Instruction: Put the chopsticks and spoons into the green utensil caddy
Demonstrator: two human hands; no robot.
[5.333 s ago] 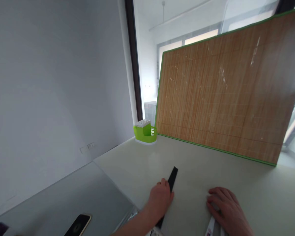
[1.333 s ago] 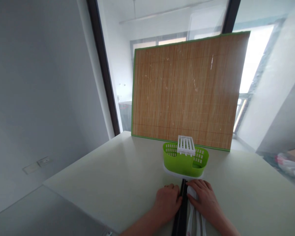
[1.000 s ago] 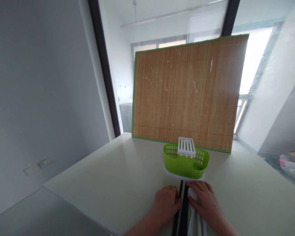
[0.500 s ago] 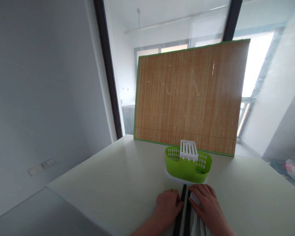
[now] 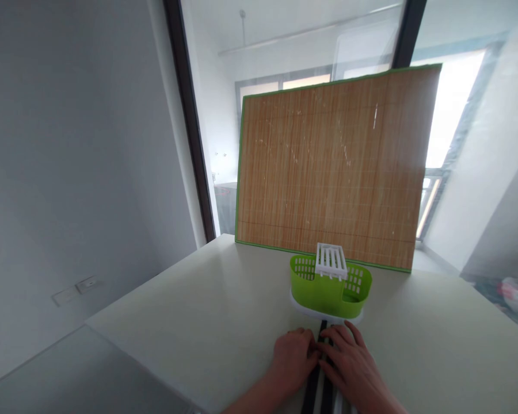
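Note:
Two long black strips (image 5: 312, 386), narrow like chopstick or utensil handles, lie side by side on the white table and run toward the basket; their exact kind is unclear. My left hand (image 5: 294, 359) has its fingers curled, with thumb and fingertips closed on the left strip. Over the strips rests my right hand (image 5: 350, 363), its fingers apart and their tips touching the strips close to my left fingertips. White utensil handles (image 5: 339, 402) show partly beneath my right palm, the rest covered. Just beyond my hands stands a green basket (image 5: 323, 296) with a white slatted rack (image 5: 331, 260) on it.
A bamboo mat (image 5: 328, 172) with green edging stands upright at the back of the white table (image 5: 207, 310). Behind it are glass panels with dark frames (image 5: 193, 126). A grey wall (image 5: 77, 144) is on the left.
My right hand has shifted left across the strips toward my left fingertips, and its fingers have spread. The white spoon under it is now mostly covered. My left hand has hardly moved.

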